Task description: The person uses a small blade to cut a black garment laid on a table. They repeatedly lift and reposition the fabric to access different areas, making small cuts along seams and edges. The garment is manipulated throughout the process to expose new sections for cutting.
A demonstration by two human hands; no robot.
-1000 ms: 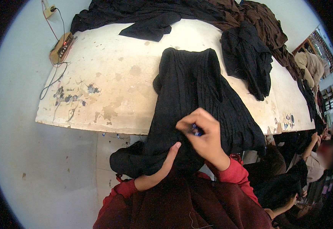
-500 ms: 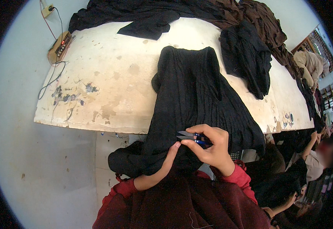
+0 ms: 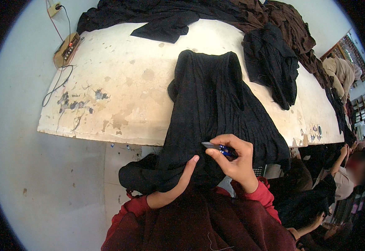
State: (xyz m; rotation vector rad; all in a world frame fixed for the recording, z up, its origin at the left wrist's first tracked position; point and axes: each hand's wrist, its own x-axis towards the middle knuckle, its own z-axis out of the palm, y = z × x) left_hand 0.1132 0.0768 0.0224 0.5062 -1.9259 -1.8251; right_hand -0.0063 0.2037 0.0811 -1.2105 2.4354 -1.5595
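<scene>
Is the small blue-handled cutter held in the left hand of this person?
No, the right hand holds the blue-handled cutter, while the left hand touches the black cloth.

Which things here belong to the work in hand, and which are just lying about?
Work in hand:
snips, in right hand
black garment, under left hand
table, under garment

Apparently lying about:
crumpled black cloth, right
brown cloth, far right

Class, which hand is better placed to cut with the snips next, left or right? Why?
Probably the right hand: it holds the blue-handled snips, blades pointing left over the black cloth. The left hand lies against that cloth, most fingers hidden, no tool visible.
</scene>
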